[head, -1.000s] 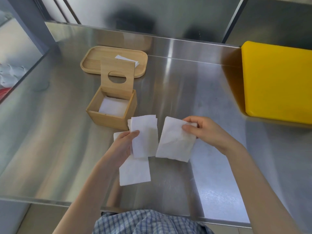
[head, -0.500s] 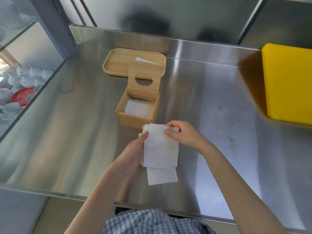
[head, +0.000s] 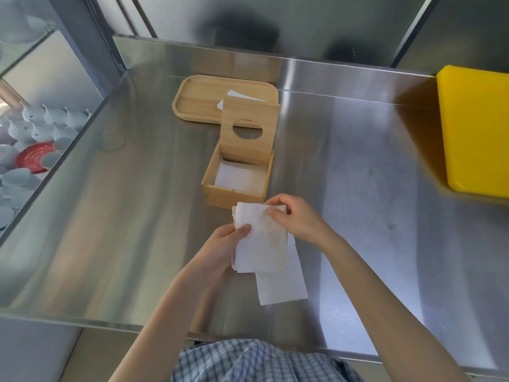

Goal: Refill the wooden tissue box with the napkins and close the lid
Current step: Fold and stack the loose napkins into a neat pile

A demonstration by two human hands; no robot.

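Both our hands grip the napkin stack (head: 260, 238) near the open wooden tissue box (head: 237, 186): left hand (head: 220, 249) underneath, right hand (head: 296, 219) pinching its far edge.

Single head-worn view, looking forward and down, close over steel counter (head: 358, 175)

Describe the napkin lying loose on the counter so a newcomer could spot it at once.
Start at the steel counter and find the open wooden box near its middle. Just in front of it both hands, left and right, hold a napkin stack. The loose napkin lies flat on the counter below that stack, partly covered by it, a single sheet nobody is holding.
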